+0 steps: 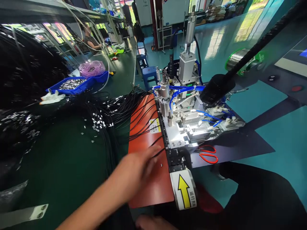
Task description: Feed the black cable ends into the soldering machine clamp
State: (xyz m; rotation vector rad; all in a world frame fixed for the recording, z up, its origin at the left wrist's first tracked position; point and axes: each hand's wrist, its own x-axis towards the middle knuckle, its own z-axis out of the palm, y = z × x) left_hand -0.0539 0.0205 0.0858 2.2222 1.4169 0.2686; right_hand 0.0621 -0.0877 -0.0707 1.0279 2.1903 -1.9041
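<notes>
My left hand reaches over the orange-red plate, its fingertips beside a black cable at the machine's edge. Motion blurs the fingers, so I cannot make out whether they grip the cable. More black cables lie across the plate, their ends at the black chain track. Only a sliver of my right hand shows at the bottom edge, below the plate; its fingers are hidden. A bundle of black cables with shiny metal ends lies left of the plate.
The metal machine with blue air hoses stands right of the plate. Red-handled scissors lie beside it. A blue tray of metal parts and a white glove are at the back left. Another person sits farther off.
</notes>
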